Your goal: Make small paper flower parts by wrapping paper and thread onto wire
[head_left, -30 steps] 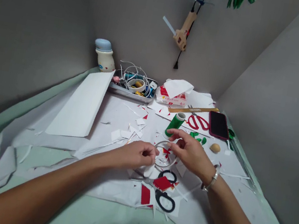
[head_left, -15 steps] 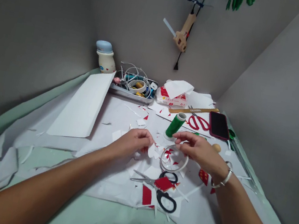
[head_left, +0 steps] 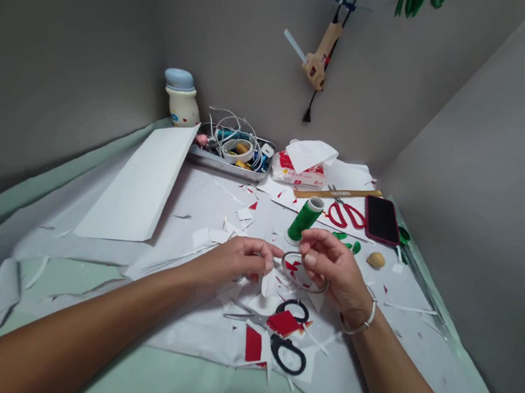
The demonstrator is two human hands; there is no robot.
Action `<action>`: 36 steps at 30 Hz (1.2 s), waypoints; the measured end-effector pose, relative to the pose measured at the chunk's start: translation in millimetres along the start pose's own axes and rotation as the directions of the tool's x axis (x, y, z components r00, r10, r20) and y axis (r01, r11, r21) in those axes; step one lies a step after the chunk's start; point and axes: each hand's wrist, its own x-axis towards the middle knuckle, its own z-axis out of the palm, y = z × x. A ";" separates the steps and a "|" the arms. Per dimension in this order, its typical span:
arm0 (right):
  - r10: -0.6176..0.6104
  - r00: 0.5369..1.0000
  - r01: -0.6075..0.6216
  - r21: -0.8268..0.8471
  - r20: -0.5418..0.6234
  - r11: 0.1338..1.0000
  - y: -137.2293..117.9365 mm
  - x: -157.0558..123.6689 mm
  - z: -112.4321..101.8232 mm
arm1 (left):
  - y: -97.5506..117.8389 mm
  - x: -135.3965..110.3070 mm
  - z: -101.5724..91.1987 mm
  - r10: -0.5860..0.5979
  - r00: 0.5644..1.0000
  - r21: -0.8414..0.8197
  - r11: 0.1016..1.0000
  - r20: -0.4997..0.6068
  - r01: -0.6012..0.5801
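My right hand [head_left: 329, 262] is closed on the rim of a thin, pale ring [head_left: 285, 274] that looks like a roll of narrow tape, held tilted above the paper scraps. My left hand [head_left: 248, 260] pinches a small white paper piece [head_left: 269, 284], and its index finger reaches to the ring's left edge. Just beyond the ring stands a green thread spool [head_left: 305, 219]. Nearer me lie black-handled scissors [head_left: 288, 355], open, with a red paper piece [head_left: 285, 323] across them. Another red piece [head_left: 253, 344] lies beside the blades.
Behind are a metal tray [head_left: 227, 164] of threads and cord, a tissue pack [head_left: 297, 170], red scissors [head_left: 346, 215] and a phone [head_left: 383, 220]. A folded white sheet [head_left: 137, 184] stands left. A glue gun [head_left: 321, 58] hangs on the wall.
My right hand has moved slightly left and tilted the ring up, so it looks flatter. My left index finger has stretched out to the ring's edge. The view has shifted a little.
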 end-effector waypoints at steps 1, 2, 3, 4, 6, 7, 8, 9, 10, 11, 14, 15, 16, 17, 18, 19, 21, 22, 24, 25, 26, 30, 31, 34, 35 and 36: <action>0.004 1.000 -0.005 0.026 0.013 1.000 -0.1 -0.9 1.5 | -0.2 0.2 0.2 0.016 1.000 -0.005 1.000 0.005 -0.016; 0.010 1.000 -0.012 0.049 0.029 0.999 -0.4 -1.7 2.7 | -0.6 0.5 0.3 0.031 0.999 -0.014 0.999 0.011 -0.031; 0.018 0.999 -0.021 0.068 0.047 0.997 -0.7 -2.2 3.6 | -1.1 0.7 0.4 0.040 0.999 -0.022 0.999 0.018 -0.040; 0.023 0.998 -0.029 0.089 0.066 0.996 -1.1 -2.5 4.4 | -1.7 0.9 0.5 0.046 0.999 -0.029 0.999 0.020 -0.045; 0.028 0.996 -0.039 0.122 0.090 0.992 -1.5 -2.1 5.4 | -2.9 1.1 0.3 0.045 0.999 -0.049 0.998 0.005 -0.045; 0.028 0.995 -0.040 0.129 0.095 0.991 -1.2 -1.6 5.7 | -3.2 1.2 0.1 0.046 0.999 -0.062 0.997 -0.012 -0.046; 0.029 0.995 -0.041 0.129 0.096 0.991 -0.7 -1.0 5.7 | -3.2 1.4 -0.2 0.048 0.998 -0.080 0.996 -0.031 -0.051; 0.032 0.995 -0.043 0.121 0.091 0.992 0.1 -0.3 5.5 | -2.8 1.5 -0.7 0.053 0.997 -0.102 0.993 -0.051 -0.058; 0.038 0.996 -0.047 0.109 0.081 0.993 1.1 0.3 5.3 | -2.0 1.7 -1.3 0.058 0.996 -0.126 0.990 -0.069 -0.066; 0.047 0.997 -0.054 0.093 0.069 0.994 2.2 0.8 5.0 | -0.9 2.0 -2.1 0.061 0.994 -0.148 0.986 -0.086 -0.074; 0.067 0.997 -0.069 0.057 0.031 0.996 5.2 1.1 3.9 | 3.0 3.3 -5.2 0.074 0.989 -0.215 0.971 -0.127 -0.100; 0.070 0.997 -0.071 0.047 0.033 0.996 6.0 0.9 3.4 | 4.0 3.9 -6.4 0.075 0.988 -0.235 0.966 -0.134 -0.105; 0.069 0.997 -0.071 0.037 0.043 0.997 6.7 0.7 2.7 | 4.6 4.4 -7.6 0.070 0.988 -0.252 0.962 -0.136 -0.102; 0.066 0.996 -0.067 0.029 0.056 0.997 7.5 0.5 1.8 | 4.8 5.0 -8.9 0.063 0.989 -0.270 0.958 -0.135 -0.098; 0.060 0.996 -0.062 0.023 0.073 0.998 8.2 0.4 0.7 | 4.5 5.6 -10.2 0.051 0.990 -0.285 0.954 -0.131 -0.087; 0.054 0.994 -0.056 0.019 0.090 0.998 8.8 0.4 -0.6 | 3.7 6.3 -11.4 0.045 0.991 -0.299 0.951 -0.128 -0.081; 0.044 0.992 -0.045 0.009 0.118 0.999 10.1 0.5 -3.3 | 1.3 7.8 -13.5 0.056 0.990 -0.337 0.936 -0.133 -0.099; 0.041 0.991 -0.042 0.004 0.130 0.999 10.7 0.5 -4.5 | -0.1 8.6 -14.3 0.052 0.989 -0.353 0.930 -0.139 -0.099; 0.040 0.989 -0.039 -0.008 0.142 0.999 11.7 0.4 -6.0 | -2.4 10.2 -15.6 0.034 0.987 -0.378 0.921 -0.156 -0.091; 0.040 0.989 -0.038 -0.016 0.140 0.999 12.1 0.3 -6.3 | -3.1 10.9 -16.1 0.024 0.986 -0.382 0.920 -0.165 -0.087; 0.041 0.990 -0.038 -0.024 0.133 0.999 12.5 0.1 -6.3 | -3.3 11.4 -16.4 0.018 0.985 -0.376 0.923 -0.173 -0.083; 0.034 0.994 -0.026 -0.077 0.107 0.997 13.8 -0.5 -4.6 | 0.1 9.7 -13.9 0.054 0.968 -0.233 0.966 -0.246 -0.113; 0.032 0.994 -0.021 -0.099 0.106 0.995 14.2 -0.7 -4.0 | 1.5 8.2 -12.1 0.083 0.959 -0.184 0.973 -0.271 -0.136; 0.034 0.992 -0.010 -0.186 0.125 0.982 15.6 -1.4 -1.9 | 3.7 2.6 -5.3 0.171 0.953 -0.083 0.977 -0.249 -0.197; 0.036 0.990 -0.006 -0.214 0.135 0.977 16.0 -1.6 -1.1 | 3.4 1.0 -3.3 0.179 0.959 -0.082 0.976 -0.221 -0.201; 0.038 0.989 -0.003 -0.237 0.146 0.972 16.2 -1.9 -0.3 | 2.8 -0.1 -2.0 0.175 0.969 -0.086 0.978 -0.172 -0.192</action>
